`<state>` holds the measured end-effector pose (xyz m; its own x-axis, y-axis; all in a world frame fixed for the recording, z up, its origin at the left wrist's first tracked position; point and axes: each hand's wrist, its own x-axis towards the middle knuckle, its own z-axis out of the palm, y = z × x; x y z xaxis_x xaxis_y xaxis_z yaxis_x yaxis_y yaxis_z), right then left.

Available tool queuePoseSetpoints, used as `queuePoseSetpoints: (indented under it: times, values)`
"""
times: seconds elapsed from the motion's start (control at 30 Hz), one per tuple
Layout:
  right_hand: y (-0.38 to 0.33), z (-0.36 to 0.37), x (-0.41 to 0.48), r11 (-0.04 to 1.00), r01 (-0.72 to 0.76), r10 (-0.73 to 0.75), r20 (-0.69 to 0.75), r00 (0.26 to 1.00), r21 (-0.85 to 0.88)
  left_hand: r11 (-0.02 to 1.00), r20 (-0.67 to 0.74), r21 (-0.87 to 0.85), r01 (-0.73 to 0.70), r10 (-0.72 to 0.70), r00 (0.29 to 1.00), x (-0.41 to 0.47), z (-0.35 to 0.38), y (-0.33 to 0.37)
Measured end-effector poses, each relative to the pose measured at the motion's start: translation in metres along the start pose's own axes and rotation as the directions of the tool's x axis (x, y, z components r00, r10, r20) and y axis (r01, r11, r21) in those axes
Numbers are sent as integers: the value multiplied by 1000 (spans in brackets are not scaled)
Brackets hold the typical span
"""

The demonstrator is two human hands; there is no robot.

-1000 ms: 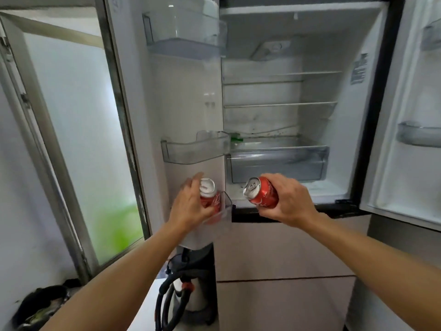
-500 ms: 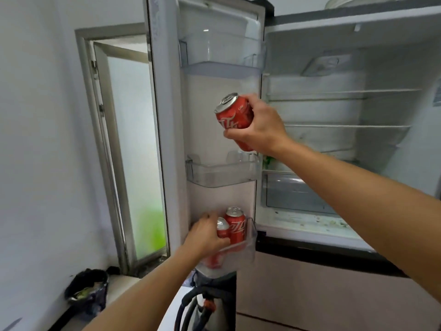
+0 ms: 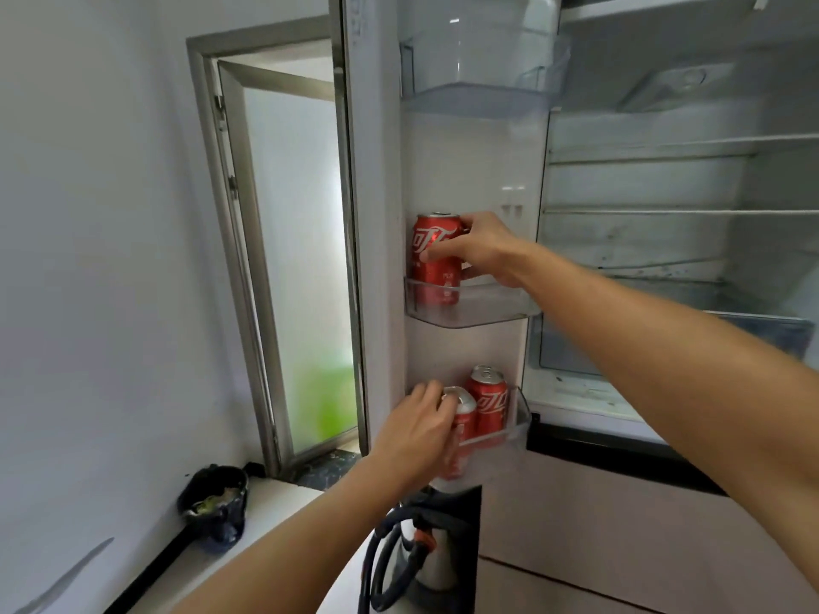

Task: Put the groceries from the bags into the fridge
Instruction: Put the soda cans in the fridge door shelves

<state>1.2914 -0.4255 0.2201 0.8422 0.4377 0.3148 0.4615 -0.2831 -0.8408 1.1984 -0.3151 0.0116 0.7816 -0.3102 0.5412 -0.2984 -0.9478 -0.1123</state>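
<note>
Right hand (image 3: 483, 250) gripped the upper can (image 3: 436, 259) in the middle bin (image 3: 496, 310); left hand (image 3: 416, 429) gripped a lower can (image 3: 463, 416).

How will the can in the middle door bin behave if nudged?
The red can stands upright; the middle door bin covers only its base, so a hard nudge may tip it. Smooth round metal: probably rigid, slick, rolls if toppled. The right hand grips its side.

Upper can (image 3: 436, 259): red, white script. Rear lower can (image 3: 489, 407) and front lower can (image 3: 465, 429), 5 o'clock: red, silver tops.
</note>
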Motion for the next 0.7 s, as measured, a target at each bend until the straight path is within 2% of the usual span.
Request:
queuePoseSetpoints:
  times: [0.1, 0.23, 0.3, 0.37, 0.47, 0.5, 0.57, 0.7]
  values:
    - [1, -1, 0, 999, -29, 30, 48, 998, -18, 1000, -9, 3, -15, 15, 1000, -4, -2, -3]
    - [-2, 0, -6, 984, -63, 71, 43, 997, -169, 999, 1, -7, -39, 39, 999, -10, -6, -5]
    - [-4, -2, -11, 976, -72, 61, -62, 996, -206, 998, 27, -36, -45, 46, 999, -14, -7, -7]
    - [-5, -7, -18, 961, -43, -25, -240, 971, -273, 998, 39, -44, -48, 50, 998, -16, -7, -9]
    - [-4, -14, -39, 862, 43, -304, -445, 842, -506, 998, 15, -45, -52, 53, 998, -21, -9, -9]
    - [-4, -14, -48, 806, 67, -394, -448, 802, -588, 997, -21, -39, -59, 58, 998, -23, -10, -9]
    - [-4, -8, -64, 714, 134, -510, -379, 773, -688, 999, -84, -9, -49, 49, 995, -33, -15, -9]
    - [5, 22, -91, 573, 313, -620, -151, 770, -758, 995, -18, 68, 76, -75, 997, -67, -35, -9]
